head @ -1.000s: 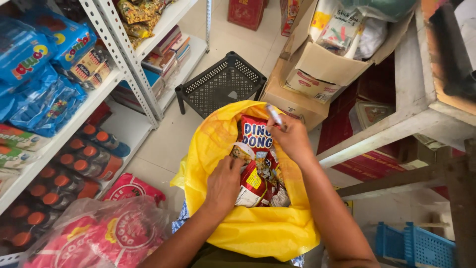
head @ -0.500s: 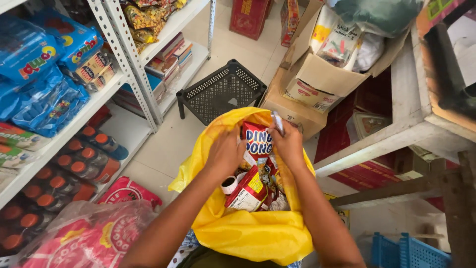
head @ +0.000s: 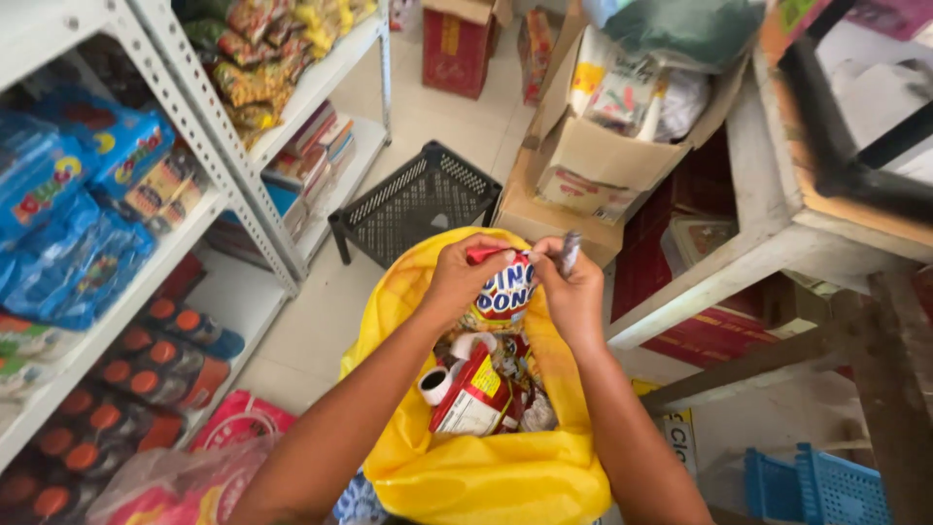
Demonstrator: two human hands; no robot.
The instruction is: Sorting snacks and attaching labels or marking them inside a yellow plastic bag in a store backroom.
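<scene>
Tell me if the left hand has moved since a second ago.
Yes. The left hand rose from low inside the yellow plastic bag to its top rim.

Glossy red-and-white snack packet (head: 502,292) standing upright in mouth of open yellow plastic bag (head: 486,476), top edge being pinched from both sides. Slim silvery marker-like stick (head: 570,253) poking up just beside it.

A small grocery shop is shown. Metal shelves (head: 243,185) are stocked with blue snack packets (head: 68,224), orange-capped bottles (head: 146,374) and boxed goods (head: 316,146). Cardboard boxes (head: 593,165) filled with packaged stock are set on the tiled floor (head: 428,107), beside a black plastic basket (head: 413,199).
</scene>
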